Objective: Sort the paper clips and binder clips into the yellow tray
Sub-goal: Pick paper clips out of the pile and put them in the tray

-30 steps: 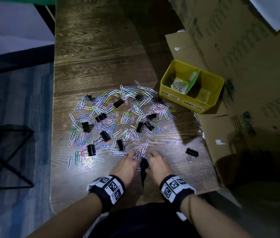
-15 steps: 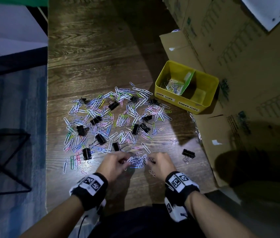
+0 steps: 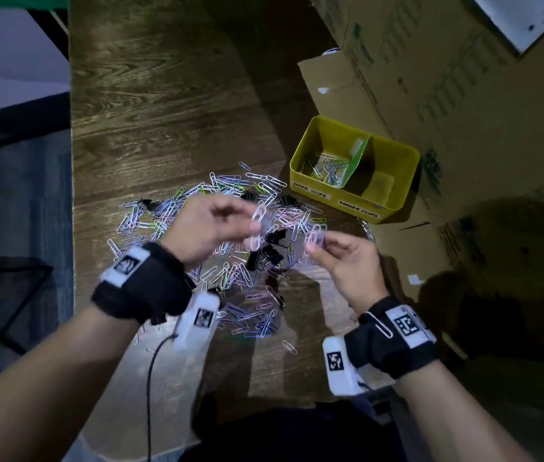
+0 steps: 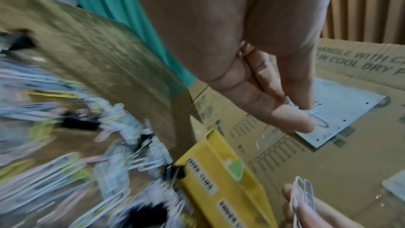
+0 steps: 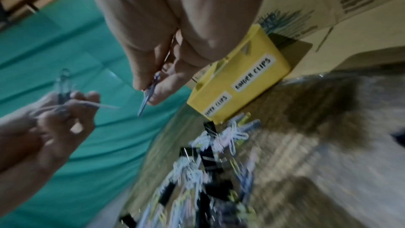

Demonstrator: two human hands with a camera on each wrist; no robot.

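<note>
Both hands are raised above a spread of coloured paper clips [image 3: 230, 185] and black binder clips [image 3: 269, 255] on the wooden table. My left hand [image 3: 250, 225] pinches a few pale paper clips [image 3: 257, 220] between thumb and fingers. My right hand [image 3: 312, 243] pinches another small bunch of paper clips [image 3: 315, 233]. The yellow tray [image 3: 394, 198] sits at the far right, split by a green divider [image 3: 359, 155]. Its left part, labelled paper clips, holds several clips [image 3: 327, 168]; the right part, labelled binder clips, looks bare. In the right wrist view, thumb and finger squeeze the clips [image 5: 149, 93].
Large cardboard boxes [image 3: 447, 78] stand behind and right of the tray. The table's left edge [image 3: 71, 195] drops to a grey floor. A single paper clip [image 3: 290, 347] lies near the front, and one is stuck to my right wristband [image 3: 379, 325].
Both hands have lifted off the table near its front edge, each taking a few paper clips up, and now hover higher over the pile, closer to the tray.
</note>
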